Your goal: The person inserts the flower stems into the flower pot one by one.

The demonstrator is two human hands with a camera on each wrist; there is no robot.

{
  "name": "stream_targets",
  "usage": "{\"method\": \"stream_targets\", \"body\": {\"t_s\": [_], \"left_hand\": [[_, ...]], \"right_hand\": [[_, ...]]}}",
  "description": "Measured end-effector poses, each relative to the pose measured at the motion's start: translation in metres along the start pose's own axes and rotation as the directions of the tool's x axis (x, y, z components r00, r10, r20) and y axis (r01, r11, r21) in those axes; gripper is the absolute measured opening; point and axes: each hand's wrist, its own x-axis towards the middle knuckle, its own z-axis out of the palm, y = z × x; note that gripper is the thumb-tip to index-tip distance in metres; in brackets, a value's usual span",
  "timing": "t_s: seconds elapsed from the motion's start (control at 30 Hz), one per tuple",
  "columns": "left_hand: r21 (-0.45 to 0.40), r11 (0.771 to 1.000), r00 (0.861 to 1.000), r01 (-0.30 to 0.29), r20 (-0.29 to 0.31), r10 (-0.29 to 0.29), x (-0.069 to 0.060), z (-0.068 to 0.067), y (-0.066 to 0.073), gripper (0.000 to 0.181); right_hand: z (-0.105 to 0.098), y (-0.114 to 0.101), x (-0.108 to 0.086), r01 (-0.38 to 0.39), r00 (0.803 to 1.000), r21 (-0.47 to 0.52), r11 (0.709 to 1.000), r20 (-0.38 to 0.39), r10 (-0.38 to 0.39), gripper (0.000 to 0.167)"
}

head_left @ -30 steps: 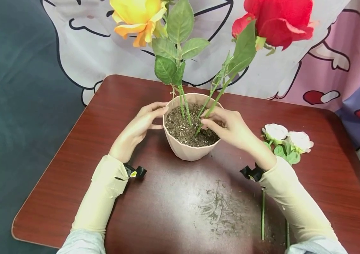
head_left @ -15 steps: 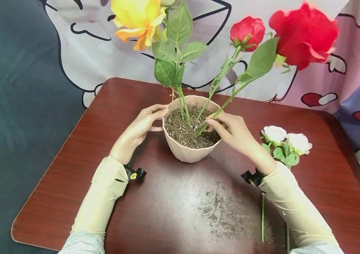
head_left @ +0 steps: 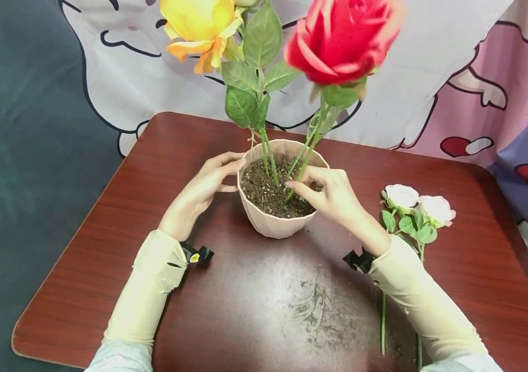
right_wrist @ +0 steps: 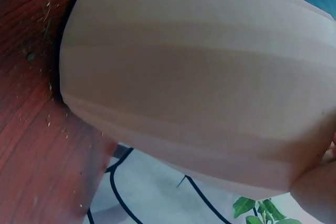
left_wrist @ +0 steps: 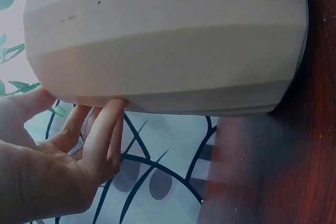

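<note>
A faceted pale pink flowerpot [head_left: 275,225] filled with soil stands on the table. My left hand [head_left: 203,183] rests against its left side, thumb at the rim; in the left wrist view its fingers [left_wrist: 105,129] touch the outer wall. My right hand [head_left: 335,199] reaches over the right rim and pinches the green stem of a large artificial red rose [head_left: 343,46] low down, near the soil. A yellow rose [head_left: 200,31] with green leaves [head_left: 261,44] stands in the pot, left of the red one. In the right wrist view the pot [right_wrist: 194,77] hides most of that hand.
White roses [head_left: 436,209] on long stems lie on the table's right side, partly under my right forearm. Loose soil [head_left: 315,310] is smeared on the brown table [head_left: 226,320] in front of the pot. A printed cartoon curtain [head_left: 412,108] hangs behind.
The large red rose swung out to the right, then back left and towards me, as my right hand shifted with its stem. My left hand stayed on the pot.
</note>
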Motion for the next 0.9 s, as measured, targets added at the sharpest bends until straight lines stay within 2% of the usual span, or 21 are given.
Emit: {"method": "stream_targets", "body": {"t_s": [0.3, 0.5, 0.67, 0.8, 0.9], "left_hand": [[0.009, 1.0, 1.0, -0.007, -0.019, 0.007, 0.0, 0.001, 0.002, 0.041], [0.009, 1.0, 1.0, 0.006, -0.009, -0.005, 0.0, 0.003, -0.001, 0.04], [0.007, 1.0, 1.0, -0.012, -0.001, 0.012, 0.0, 0.002, -0.001, 0.041], [0.007, 1.0, 1.0, -0.013, 0.002, 0.013, 0.001, 0.002, -0.001, 0.041], [0.007, 1.0, 1.0, -0.011, -0.001, 0.011, 0.001, 0.002, -0.001, 0.04]], "right_hand": [[0.0, -0.003, 0.001, -0.034, 0.999, 0.016, 0.999, 0.036, 0.034, 0.018], [0.001, -0.002, -0.006, 0.014, 0.998, 0.009, 1.0, 0.068, -0.015, 0.007], [-0.001, -0.002, -0.006, 0.033, 0.999, 0.021, 0.999, 0.037, -0.034, 0.011], [-0.002, 0.002, -0.011, 0.054, 0.998, 0.035, 0.998, -0.038, -0.053, 0.017], [-0.006, 0.002, -0.016, 0.042, 0.994, 0.052, 0.998, -0.099, -0.037, 0.022]]}}
